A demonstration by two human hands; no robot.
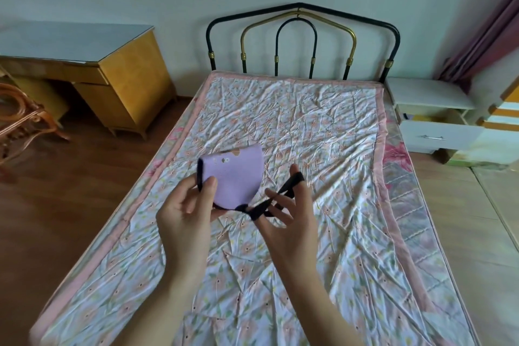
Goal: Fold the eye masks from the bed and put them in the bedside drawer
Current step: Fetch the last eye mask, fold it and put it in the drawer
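A purple eye mask [234,175], folded in half, hangs in the air above the middle of the bed [295,126]. My left hand [185,209] pinches its lower left edge between thumb and fingers. Its black elastic strap [276,198] stretches to the right, looped over the spread fingers of my right hand [289,205]. The white bedside table [429,93] stands right of the headboard, and its drawer [439,136] is pulled out. No other eye mask shows on the sheet.
A black and gold metal headboard [302,39] stands against the wall. A yellow wooden desk [92,64] and a rattan chair [22,121] are on the left, over brown floor. A curtain [488,25] hangs at the far right.
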